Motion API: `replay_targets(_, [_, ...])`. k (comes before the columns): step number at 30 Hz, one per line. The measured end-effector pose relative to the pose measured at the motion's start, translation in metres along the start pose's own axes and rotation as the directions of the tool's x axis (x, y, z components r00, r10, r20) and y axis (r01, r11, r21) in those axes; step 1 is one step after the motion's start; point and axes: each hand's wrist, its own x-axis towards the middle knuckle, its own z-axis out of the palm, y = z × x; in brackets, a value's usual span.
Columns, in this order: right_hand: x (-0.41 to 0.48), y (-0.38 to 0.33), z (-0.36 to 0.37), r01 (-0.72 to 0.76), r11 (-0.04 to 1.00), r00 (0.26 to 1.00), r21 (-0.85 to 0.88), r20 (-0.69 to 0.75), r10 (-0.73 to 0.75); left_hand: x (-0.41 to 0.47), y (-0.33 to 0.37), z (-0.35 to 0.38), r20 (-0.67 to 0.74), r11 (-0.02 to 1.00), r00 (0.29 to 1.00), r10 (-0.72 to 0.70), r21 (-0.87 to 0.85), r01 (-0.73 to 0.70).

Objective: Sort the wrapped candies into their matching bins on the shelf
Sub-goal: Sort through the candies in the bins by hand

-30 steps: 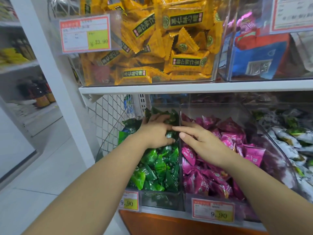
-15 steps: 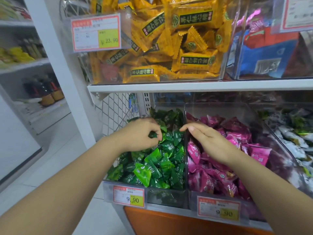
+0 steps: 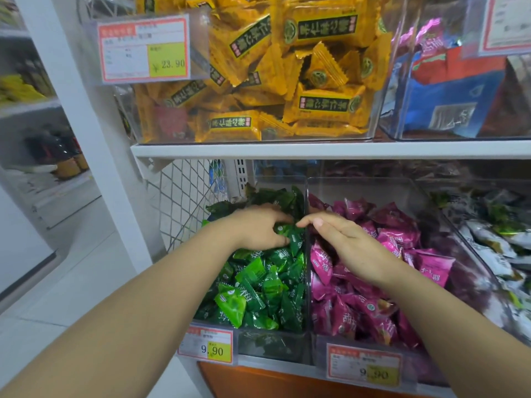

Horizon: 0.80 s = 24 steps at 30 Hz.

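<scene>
Green wrapped candies (image 3: 258, 285) fill the clear left bin (image 3: 273, 344) on the lower shelf. Pink wrapped candies (image 3: 396, 237) fill the clear bin (image 3: 359, 179) beside it on the right. My left hand (image 3: 255, 229) is in the green bin toward the back, its fingers and thumb curled round a green candy (image 3: 284, 228). My right hand (image 3: 347, 245) hovers over the pink candies. Its fingers are loosely bent, with the tips at the divider between the two bins, and nothing shows in its grip.
The upper shelf (image 3: 316, 149) carries a bin of yellow candies (image 3: 301, 81) and a bin of blue and red packets (image 3: 448, 90), close above my hands. White-and-green candies (image 3: 488, 237) lie in a third bin at the right. Price tags (image 3: 207, 344) hang in front.
My left hand went from lying flat on the green candies to curling round one. My right hand stayed at the divider, its fingers bending slightly. The view shifted left.
</scene>
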Motion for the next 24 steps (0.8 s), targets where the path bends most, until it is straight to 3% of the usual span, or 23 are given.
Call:
replay_targets(7, [-0.001, -0.002, 0.001, -0.003, 1.0, 1.0, 0.024, -0.008, 0.004, -0.036, 0.005, 0.01, 0.015, 0.992, 0.992, 0.122, 0.034, -0.123])
replay_targets(16, [-0.003, -0.004, 0.003, -0.019, 1.0, 1.0, 0.019, -0.01, 0.019, -0.056, 0.01, 0.019, 0.11, 0.991, 0.988, 0.113, 0.06, -0.12])
replay_targets(18, [-0.003, -0.005, 0.003, -0.021, 1.0, 1.0, 0.023, -0.006, 0.021, -0.054, 0.011, 0.01, 0.147, 0.996, 0.985, 0.085, -0.006, -0.085])
replay_targets(21, [-0.004, -0.005, 0.003, -0.022, 0.999, 1.0, 0.036, -0.003, 0.022, -0.043, 0.004, -0.007, 0.03, 0.966, 0.998, 0.056, -0.253, -0.046])
replay_targets(24, [-0.003, -0.003, 0.003, -0.022, 0.999, 1.0, 0.044, -0.007, 0.023, -0.023, -0.013, -0.013, -0.18, 0.963, 0.982, -0.06, -0.271, 0.01])
